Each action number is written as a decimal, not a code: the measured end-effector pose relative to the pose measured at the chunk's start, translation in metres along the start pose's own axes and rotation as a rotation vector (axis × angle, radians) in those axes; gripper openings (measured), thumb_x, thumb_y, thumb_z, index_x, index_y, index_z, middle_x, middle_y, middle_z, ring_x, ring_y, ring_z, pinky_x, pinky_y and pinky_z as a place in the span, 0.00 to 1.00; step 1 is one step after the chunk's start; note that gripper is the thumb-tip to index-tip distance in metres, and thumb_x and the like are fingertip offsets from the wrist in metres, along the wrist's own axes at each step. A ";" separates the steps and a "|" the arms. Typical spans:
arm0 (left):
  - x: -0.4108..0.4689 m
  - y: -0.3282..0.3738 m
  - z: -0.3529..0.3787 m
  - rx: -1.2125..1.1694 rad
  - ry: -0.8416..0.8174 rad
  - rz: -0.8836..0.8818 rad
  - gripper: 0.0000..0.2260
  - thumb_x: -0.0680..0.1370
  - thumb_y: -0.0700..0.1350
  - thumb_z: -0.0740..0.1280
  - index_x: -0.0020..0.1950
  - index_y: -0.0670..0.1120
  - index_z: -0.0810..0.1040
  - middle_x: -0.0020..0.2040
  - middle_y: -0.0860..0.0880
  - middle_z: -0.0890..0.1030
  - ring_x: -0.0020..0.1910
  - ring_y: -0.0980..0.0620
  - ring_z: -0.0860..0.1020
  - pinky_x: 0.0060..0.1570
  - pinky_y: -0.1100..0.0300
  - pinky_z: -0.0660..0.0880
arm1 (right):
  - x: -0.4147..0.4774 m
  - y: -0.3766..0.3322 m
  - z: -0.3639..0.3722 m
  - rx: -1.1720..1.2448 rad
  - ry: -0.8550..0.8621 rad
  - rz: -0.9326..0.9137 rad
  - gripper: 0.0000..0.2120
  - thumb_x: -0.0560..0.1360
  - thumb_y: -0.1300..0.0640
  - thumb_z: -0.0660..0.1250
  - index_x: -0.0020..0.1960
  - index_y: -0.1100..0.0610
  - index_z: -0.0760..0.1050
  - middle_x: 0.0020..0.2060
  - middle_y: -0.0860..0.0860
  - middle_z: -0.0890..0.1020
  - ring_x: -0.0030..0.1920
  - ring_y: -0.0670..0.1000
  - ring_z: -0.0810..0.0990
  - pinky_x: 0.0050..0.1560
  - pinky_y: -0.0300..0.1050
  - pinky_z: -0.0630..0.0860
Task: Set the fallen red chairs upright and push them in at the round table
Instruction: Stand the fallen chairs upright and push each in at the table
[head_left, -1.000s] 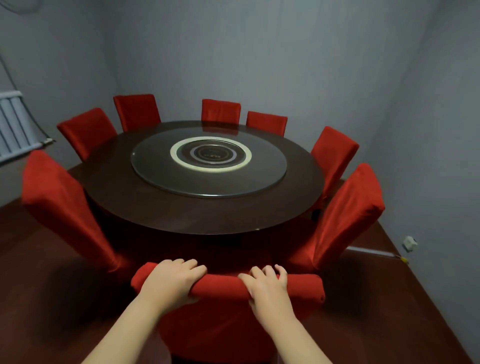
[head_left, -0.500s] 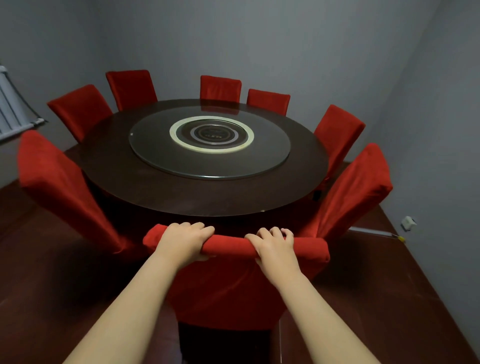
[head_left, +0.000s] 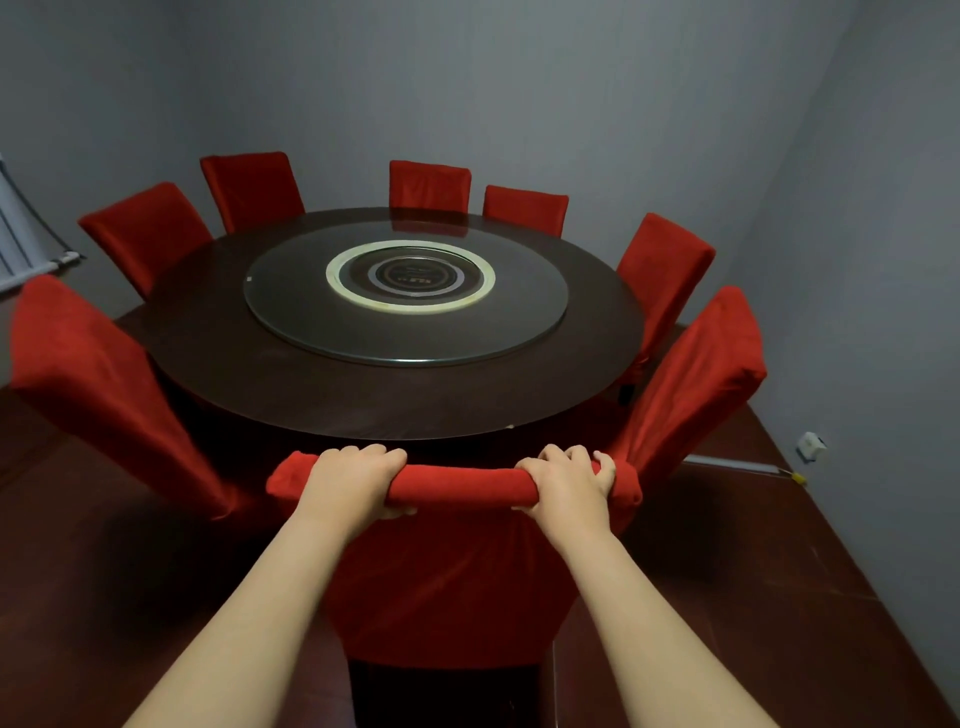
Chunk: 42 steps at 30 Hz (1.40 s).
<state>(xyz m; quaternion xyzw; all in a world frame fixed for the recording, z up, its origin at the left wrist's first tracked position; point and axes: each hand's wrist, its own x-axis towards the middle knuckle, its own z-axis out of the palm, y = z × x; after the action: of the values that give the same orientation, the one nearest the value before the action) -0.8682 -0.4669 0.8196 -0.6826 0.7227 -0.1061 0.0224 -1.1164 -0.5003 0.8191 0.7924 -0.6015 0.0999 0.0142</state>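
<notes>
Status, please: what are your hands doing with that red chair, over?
Left hand and right hand both grip the top of the near chair. Chair upright, at the round table edge. Nothing seen blocking it; neighbouring chairs flank both sides.

Left hand (head_left: 349, 480) & right hand (head_left: 566, 486) are both showing bare, w/ rounded knuckles. Both forearms (head_left: 270, 597) are showing bare too, smooth, from wrists down to btm edge of view, widening toward camera.

chair (head_left: 457, 571): pushed nearer table (head_left: 363, 395) | right hand (head_left: 566, 483): slid outward along chair top
</notes>
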 end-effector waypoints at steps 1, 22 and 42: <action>0.003 0.004 -0.002 -0.002 0.013 0.003 0.25 0.69 0.69 0.65 0.57 0.53 0.71 0.53 0.52 0.77 0.52 0.46 0.78 0.46 0.55 0.70 | 0.005 0.005 -0.002 0.003 0.009 -0.003 0.16 0.71 0.40 0.69 0.58 0.38 0.75 0.55 0.42 0.75 0.62 0.51 0.67 0.68 0.59 0.47; 0.001 0.002 -0.013 0.025 -0.193 -0.218 0.31 0.64 0.72 0.67 0.61 0.58 0.70 0.60 0.52 0.71 0.64 0.44 0.66 0.63 0.41 0.62 | -0.010 -0.010 0.004 0.031 0.030 -0.038 0.26 0.68 0.43 0.72 0.63 0.44 0.69 0.56 0.47 0.72 0.60 0.54 0.68 0.66 0.57 0.54; -0.006 -0.017 0.012 -0.037 -0.075 -0.200 0.31 0.64 0.70 0.69 0.60 0.54 0.72 0.58 0.50 0.73 0.61 0.42 0.69 0.65 0.38 0.60 | -0.020 -0.050 0.020 -0.074 0.127 0.141 0.22 0.67 0.53 0.75 0.60 0.47 0.74 0.53 0.49 0.75 0.58 0.55 0.70 0.66 0.55 0.54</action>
<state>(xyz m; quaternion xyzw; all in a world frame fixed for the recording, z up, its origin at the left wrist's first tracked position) -0.8489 -0.4628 0.8105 -0.7551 0.6515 -0.0686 0.0262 -1.0711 -0.4703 0.8013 0.7391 -0.6571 0.1283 0.0745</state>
